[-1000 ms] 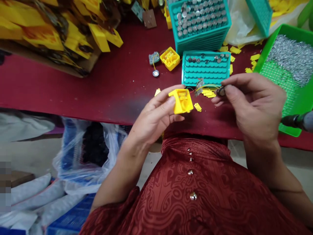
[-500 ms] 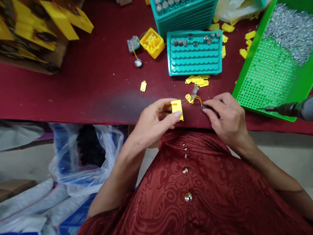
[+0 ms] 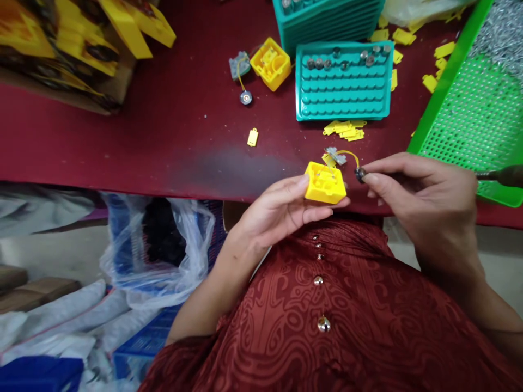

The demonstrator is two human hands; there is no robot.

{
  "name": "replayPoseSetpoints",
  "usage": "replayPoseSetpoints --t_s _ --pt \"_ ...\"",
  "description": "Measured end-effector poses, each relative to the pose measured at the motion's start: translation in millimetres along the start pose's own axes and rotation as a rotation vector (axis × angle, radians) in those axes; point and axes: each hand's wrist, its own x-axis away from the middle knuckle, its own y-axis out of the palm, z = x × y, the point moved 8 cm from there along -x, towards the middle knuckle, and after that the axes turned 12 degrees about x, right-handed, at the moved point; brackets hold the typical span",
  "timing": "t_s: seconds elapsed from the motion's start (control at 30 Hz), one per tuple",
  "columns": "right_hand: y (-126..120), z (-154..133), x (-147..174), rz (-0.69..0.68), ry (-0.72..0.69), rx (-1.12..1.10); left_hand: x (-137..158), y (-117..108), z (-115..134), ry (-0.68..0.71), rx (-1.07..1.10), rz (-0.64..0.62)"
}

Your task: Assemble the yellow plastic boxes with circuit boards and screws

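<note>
Cupping an open yellow box (image 3: 326, 193) in the left grip (image 3: 286, 209), open side up, thumb on its left wall and fingers underneath, right at the near edge of the surface (image 3: 183, 125). Pinching a dark disc (image 3: 360, 174) between thumb and fingertip of the right grip (image 3: 429, 190), beside the box but apart from it, also close to the near edge. Joined to the disc by yellow wires (image 3: 348, 153): a grey circuit board (image 3: 336, 156), just beyond the box. Cannot tell if resting on the surface or hanging.

Farther in from the near edge, lying loose: a pile of yellow tabs (image 3: 347, 130), then a teal tray (image 3: 343, 103) with a few metal cylinders (image 3: 319, 63) along its far rows. Left of the tray, a second yellow box (image 3: 274, 79), with another board (image 3: 239, 65) and disc on wire. Near the surface's right side, a green basket (image 3: 461, 125) with silvery metal pieces (image 3: 502, 32) heaped toward its far end.
</note>
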Motion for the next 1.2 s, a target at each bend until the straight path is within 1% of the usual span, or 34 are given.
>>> replayPoseSetpoints --t_s 0.03,0.07,0.1,0.2,0.27,0.33,0.4,0.53,0.67,0.77,0.87,0.93,1.03,1.1,1.2 --pt "2 -1 1 -0.038 0.055 -0.064 -1 1 -4 -0.009 0.020 -0.020" --pt "5 -4 1 -0.075 0.077 -0.096 -2 0 -6 -0.010 0.027 -0.029" --pt "7 -7 1 -0.095 0.057 -0.096 -3 -2 -8 -0.003 0.024 -0.025" --pt "13 -16 1 -0.133 -0.107 0.045 -6 -6 -9 0.038 -0.012 -0.010" --pt "18 -17 1 -0.143 -0.209 0.145 -7 -4 -8 0.064 -0.027 -0.042" --pt "21 -17 2 -0.138 -0.278 0.210 -6 -1 -7 0.086 -0.043 -0.073" --pt "23 -17 3 -0.128 -0.317 0.245 -6 1 -5 0.115 -0.070 -0.076" --pt "25 -20 6 -0.117 -0.365 0.275 -4 0 -3 0.176 -0.133 -0.044" --pt "24 -26 10 -0.108 -0.451 0.322 -1 1 -4 0.200 -0.152 -0.035" --pt "27 -24 10 -0.135 -0.448 0.368 -1 2 -4 0.212 -0.167 -0.024" --pt "30 -23 12 -0.091 -0.455 0.430 -3 4 -1 0.251 -0.208 0.010" --pt "32 -22 13 -0.077 -0.470 0.470 -5 4 -3 0.251 -0.193 0.021" --pt "38 -18 15 -0.145 -0.460 0.507 -9 5 -8 0.222 -0.156 0.033" --pt "39 -15 15 -0.179 -0.450 0.500 -9 6 -8 0.229 -0.186 0.050" --pt "36 -14 14 -0.151 -0.433 0.458 -8 7 -7 0.244 -0.231 0.069"
